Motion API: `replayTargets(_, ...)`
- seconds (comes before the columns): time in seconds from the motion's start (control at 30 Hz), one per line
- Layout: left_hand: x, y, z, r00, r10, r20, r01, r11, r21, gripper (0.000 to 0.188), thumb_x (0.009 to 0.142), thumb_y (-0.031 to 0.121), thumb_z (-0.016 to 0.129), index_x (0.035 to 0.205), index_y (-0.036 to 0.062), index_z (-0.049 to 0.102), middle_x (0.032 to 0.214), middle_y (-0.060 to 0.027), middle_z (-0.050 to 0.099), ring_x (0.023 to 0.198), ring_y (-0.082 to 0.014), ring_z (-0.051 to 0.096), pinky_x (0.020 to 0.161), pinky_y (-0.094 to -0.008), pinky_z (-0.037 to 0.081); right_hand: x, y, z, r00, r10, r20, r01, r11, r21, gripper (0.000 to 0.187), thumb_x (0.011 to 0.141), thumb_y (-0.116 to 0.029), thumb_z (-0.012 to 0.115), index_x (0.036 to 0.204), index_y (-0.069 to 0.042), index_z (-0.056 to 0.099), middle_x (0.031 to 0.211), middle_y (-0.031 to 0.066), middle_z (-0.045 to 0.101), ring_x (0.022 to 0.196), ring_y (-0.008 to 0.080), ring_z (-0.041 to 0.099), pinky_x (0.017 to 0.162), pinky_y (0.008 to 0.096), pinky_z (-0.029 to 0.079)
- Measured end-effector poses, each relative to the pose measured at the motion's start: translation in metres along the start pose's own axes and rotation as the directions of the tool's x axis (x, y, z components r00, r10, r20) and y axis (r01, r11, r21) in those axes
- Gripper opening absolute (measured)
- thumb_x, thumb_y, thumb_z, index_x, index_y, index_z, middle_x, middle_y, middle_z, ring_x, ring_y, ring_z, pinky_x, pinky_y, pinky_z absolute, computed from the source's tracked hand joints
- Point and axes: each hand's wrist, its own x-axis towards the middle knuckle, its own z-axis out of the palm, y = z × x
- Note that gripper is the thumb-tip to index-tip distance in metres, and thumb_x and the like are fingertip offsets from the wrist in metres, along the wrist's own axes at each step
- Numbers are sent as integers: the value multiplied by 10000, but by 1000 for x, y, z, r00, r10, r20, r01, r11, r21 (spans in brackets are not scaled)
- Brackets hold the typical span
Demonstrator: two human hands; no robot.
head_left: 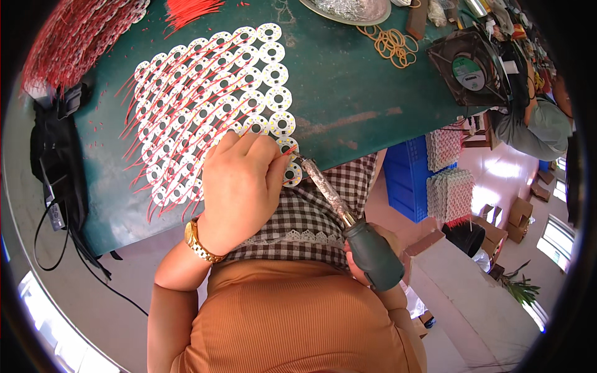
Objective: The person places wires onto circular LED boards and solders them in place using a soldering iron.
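Observation:
A panel of round white circuit boards [278,98], joined in rows and each with a dark centre hole, lies on the green table. Thin red wires [180,118] trail leftward from most of its rings. My left hand [241,177], with a gold watch on the wrist, rests over the panel's lower right, its thumb and finger pinched on a short red wire at a ring. In my right hand [390,239] is a soldering iron [374,256], gripped by its dark green handle. Its tip reaches that same ring, close to my left fingertips.
Finished-looking wired boards [81,43] pile up at the far left, beside loose red wires [188,12]. Rubber bands [395,46], a metal dish [348,11] and a black fan [469,67] occupy the far right. A blue crate [404,180] stands below the table's right edge.

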Motion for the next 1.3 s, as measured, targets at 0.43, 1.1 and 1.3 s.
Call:
replayTargets(0.43, -2, 1, 0, 1000, 5, -18, -5, 1000, 10, 177, 776, 45, 737, 746, 54, 563, 673, -80, 534, 633, -280, 483, 590, -402, 381, -10, 9, 7, 1000, 16, -11, -15, 996, 89, 417, 676, -232, 789, 959, 28, 626, 817, 123, 657, 634, 262, 659, 556, 322, 522)
replayTargets(1.1, -1, 1, 1, 999, 11, -34, -11, 1000, 12, 203, 788, 60, 744, 715, 61, 554, 652, -71, 530, 626, -269, 490, 591, -392, 388, -6, -14, 6, 853, 498, 158, -500, 865, -30, 259, 689, -231, 740, 900, -89, 692, 747, 103, 672, 695, 333, 668, 641, 409, 532)
replayTargets(1.3, 0, -1, -3, 1000, 30, -3, -30, 998, -53, 165, 811, 55, 730, 745, 46, 579, 665, -81, 532, 632, -274, 490, 602, -394, 396, -29, 4, 24, 887, 462, -23, -461, 887, 34, 248, 696, -224, 736, 917, -118, 702, 756, 104, 672, 713, 359, 655, 657, 426, 528)
